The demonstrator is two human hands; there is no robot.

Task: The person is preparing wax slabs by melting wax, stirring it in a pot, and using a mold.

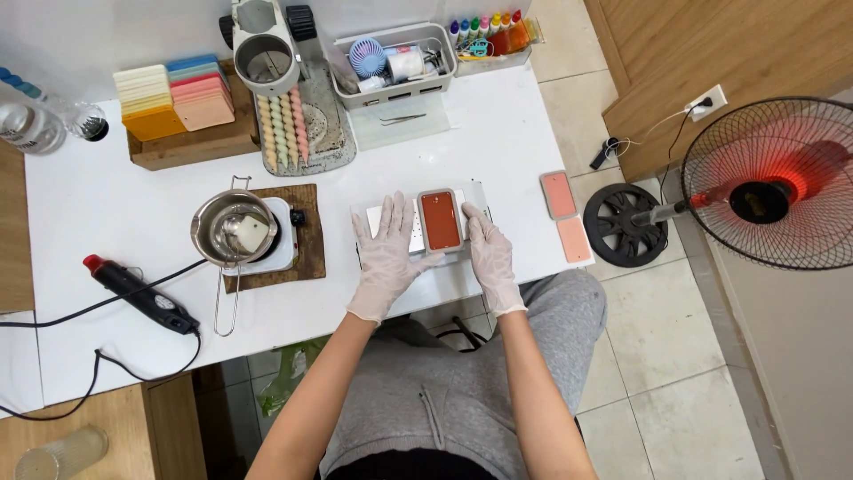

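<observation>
Head view is showing left hand point(386, 256) and right hand point(491, 256), grips released, flanking a filled mould point(441, 220) on the tabletop point(115, 204); probably stiff, spillable; holding its long sides seems safest.

mould point(441, 220): between left hand point(386, 253) and right hand point(490, 253)
melting pot point(234, 228): left of hands
two filled moulds point(566, 215): right of hands

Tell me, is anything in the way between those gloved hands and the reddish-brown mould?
Nothing visible. The left hand and right hand lie flat on either side of the mould, fingers right beside its rim, on the white table.
</observation>
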